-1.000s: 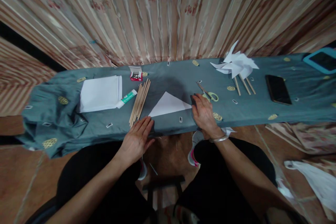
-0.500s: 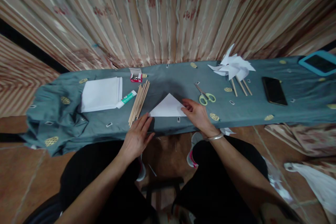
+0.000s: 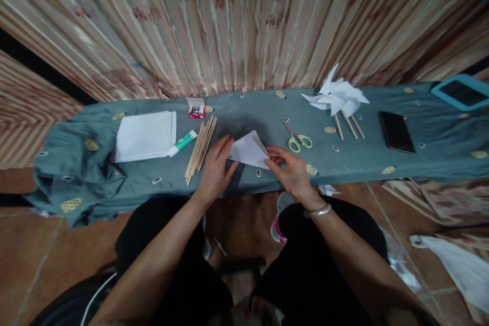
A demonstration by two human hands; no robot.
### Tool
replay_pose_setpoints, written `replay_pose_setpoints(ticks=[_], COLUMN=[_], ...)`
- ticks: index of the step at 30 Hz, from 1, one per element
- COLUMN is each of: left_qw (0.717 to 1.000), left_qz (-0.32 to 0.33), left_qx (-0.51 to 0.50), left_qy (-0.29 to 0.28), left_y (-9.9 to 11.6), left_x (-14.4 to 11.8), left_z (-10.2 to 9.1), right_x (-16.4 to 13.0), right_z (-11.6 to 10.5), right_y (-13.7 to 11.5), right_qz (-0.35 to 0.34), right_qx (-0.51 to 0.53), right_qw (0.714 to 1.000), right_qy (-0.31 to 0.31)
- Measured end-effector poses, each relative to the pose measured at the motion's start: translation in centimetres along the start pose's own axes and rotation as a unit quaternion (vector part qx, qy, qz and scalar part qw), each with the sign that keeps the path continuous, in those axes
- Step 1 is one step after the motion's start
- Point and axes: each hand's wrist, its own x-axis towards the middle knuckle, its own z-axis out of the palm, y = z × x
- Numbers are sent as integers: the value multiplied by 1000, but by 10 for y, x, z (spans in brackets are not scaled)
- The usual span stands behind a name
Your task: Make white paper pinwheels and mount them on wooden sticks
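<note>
Curtain [image 3: 244,25] hung tall, wavy with folds. Grey-green cloth [image 3: 244,109] lay wrinkled at left end. Stacked paper [image 3: 145,136] was flat, white, smooth. Paper pinwheels [image 3: 338,98] had pointy blades, wooden handles. Right hand [image 3: 292,172] pinched right corner of folded paper [image 3: 249,150]. Left hand [image 3: 214,170] touched its left end; could not tell if fingers squeezed. Folded paper, thin and roughly three-cornered, was between hands, over cloth. Thin wooden sticks [image 3: 201,147] lay bunched beside left hand. Scissors [image 3: 293,135] had green loops.
</note>
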Motion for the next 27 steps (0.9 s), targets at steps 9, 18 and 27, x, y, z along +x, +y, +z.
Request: replay_pose_setpoints(ticks=[9,18,27], left_qw=[992,992,994], left_qz=[-49,-7,88], left_qx=[-111,-122,53], left_qy=[16,31,-19], left_y=[12,8,25], left_x=[15,9,2], left_z=[-4,-13,-23], right_x=[-4,-5,-26], right_z=[-5,-15,0], right_y=[-7,2,-20], right_qz=[-164,-211,-235], right_qx=[-139,-242,-323], right_qw=[967,941,916], right_qy=[-139,-107,-46])
